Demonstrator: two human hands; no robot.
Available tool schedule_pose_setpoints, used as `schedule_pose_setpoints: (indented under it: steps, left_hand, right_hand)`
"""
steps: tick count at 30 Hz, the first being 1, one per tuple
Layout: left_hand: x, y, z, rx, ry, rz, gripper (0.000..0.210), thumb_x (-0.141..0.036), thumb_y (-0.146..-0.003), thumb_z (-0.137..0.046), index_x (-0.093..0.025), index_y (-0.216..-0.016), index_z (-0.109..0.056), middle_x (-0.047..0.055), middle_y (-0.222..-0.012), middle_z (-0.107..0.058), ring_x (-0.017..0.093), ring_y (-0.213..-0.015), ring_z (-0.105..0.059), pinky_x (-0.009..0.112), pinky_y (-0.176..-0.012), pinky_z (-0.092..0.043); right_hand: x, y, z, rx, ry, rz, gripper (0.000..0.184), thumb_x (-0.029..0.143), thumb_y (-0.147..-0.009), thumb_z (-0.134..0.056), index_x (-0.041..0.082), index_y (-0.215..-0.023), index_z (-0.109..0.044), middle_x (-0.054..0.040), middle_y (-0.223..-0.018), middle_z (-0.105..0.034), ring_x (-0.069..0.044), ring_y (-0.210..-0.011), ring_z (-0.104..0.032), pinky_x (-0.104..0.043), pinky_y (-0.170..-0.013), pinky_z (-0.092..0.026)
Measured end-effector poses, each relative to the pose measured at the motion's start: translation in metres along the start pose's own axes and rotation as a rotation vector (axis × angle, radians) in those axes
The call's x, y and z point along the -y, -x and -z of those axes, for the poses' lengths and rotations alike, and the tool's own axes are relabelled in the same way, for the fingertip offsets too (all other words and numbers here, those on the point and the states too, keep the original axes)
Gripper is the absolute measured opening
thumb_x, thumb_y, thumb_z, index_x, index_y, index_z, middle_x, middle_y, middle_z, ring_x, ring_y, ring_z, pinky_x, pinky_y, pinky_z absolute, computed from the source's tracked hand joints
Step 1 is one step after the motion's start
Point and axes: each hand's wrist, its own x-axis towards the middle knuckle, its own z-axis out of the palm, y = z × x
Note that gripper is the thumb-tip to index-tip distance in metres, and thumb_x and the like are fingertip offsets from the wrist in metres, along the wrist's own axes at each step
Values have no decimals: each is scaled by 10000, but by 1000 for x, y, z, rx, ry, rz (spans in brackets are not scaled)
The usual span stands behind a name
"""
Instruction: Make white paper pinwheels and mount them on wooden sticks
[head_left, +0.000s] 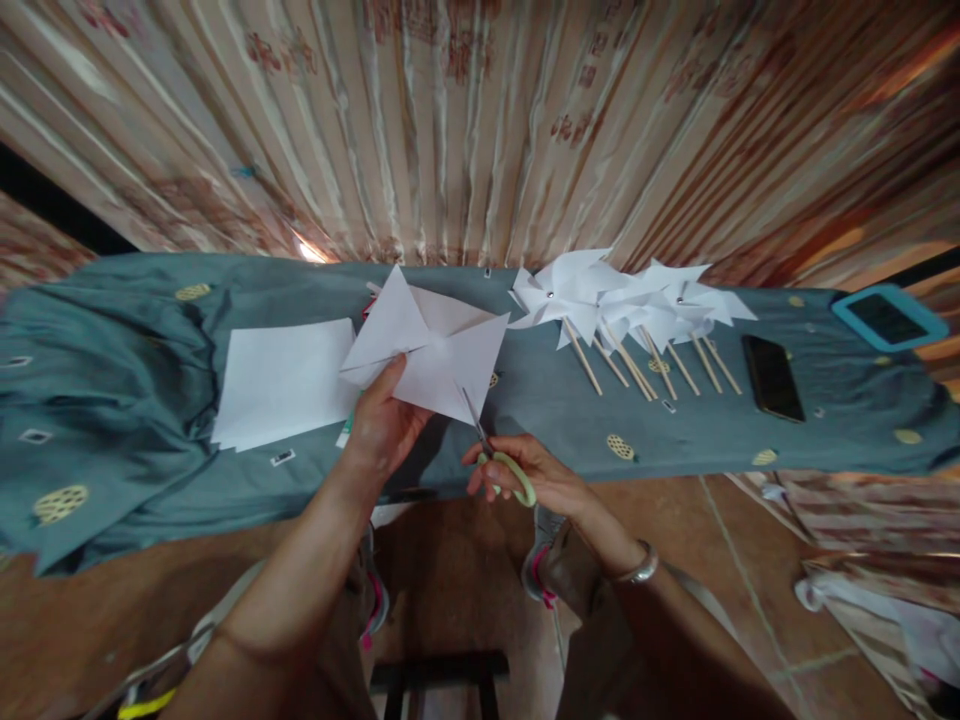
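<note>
A white paper square (442, 355), slit inward from its corners, is pinched at its lower left edge by my left hand (386, 425), thumb on top. My right hand (529, 465) has its fingers in the handles of light green scissors (517, 482). The scissor blades point up and meet the paper's lower right edge. Left of the held paper lies a stack of white sheets (285, 380). To the right, several white paper pinwheels (574, 285) on wooden sticks lie in an overlapping row.
A black phone (774, 378) and a blue-framed tablet-like device (890, 317) lie at the right of the cloth-covered table (555, 420). Behind the table hangs a pleated curtain (450, 130). A dark stool (439, 672) stands below, between my legs.
</note>
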Motion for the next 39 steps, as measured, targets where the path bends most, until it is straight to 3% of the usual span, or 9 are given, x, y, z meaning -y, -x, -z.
schedule_pose_setpoints:
  steps: [8,17,29,34,39]
  left_hand:
    - [0,-3,1,38,-10,-71,247,-131,-908,-510,-164,-1087,-678,20,-818,-750,135,-831,-703,237,-859,-547]
    - [0,-4,1,24,-18,-78,232,-136,-912,-488,-150,-990,-706,23,-852,-765,132,-826,-707,229,-849,-551]
    - [-1,-1,-1,17,-19,-51,252,-122,-912,-494,-159,-1062,-693,22,-853,-764,152,-927,-700,252,-898,-544]
    - [4,0,-1,1,-47,-12,224,-122,-907,-495,-143,-971,-709,22,-842,-758,142,-855,-702,229,-846,-543]
    - [9,1,-2,-17,-18,4,231,-100,-886,-517,-142,-1007,-709,12,-852,-760,129,-788,-696,222,-802,-544]
  right_hand:
    - [-5,-3,1,3,-110,-19,513,568,-673,-788,142,-916,-636,5,-699,-666,-56,-528,-567,-176,-488,-453]
    - [-4,-6,-3,-49,-172,-69,539,548,-572,-848,145,-864,-641,31,-621,-669,-51,-496,-584,-157,-471,-465]
    - [0,-3,-2,-61,-117,-48,491,545,-609,-830,146,-827,-646,33,-583,-656,-54,-447,-553,-173,-446,-445]
    - [0,-3,-1,-54,-101,-6,505,588,-653,-786,146,-848,-638,18,-636,-659,-60,-498,-567,-178,-472,-454]
    - [-2,-3,0,-57,-56,16,505,605,-693,-751,150,-880,-636,13,-654,-660,-60,-505,-557,-178,-467,-427]
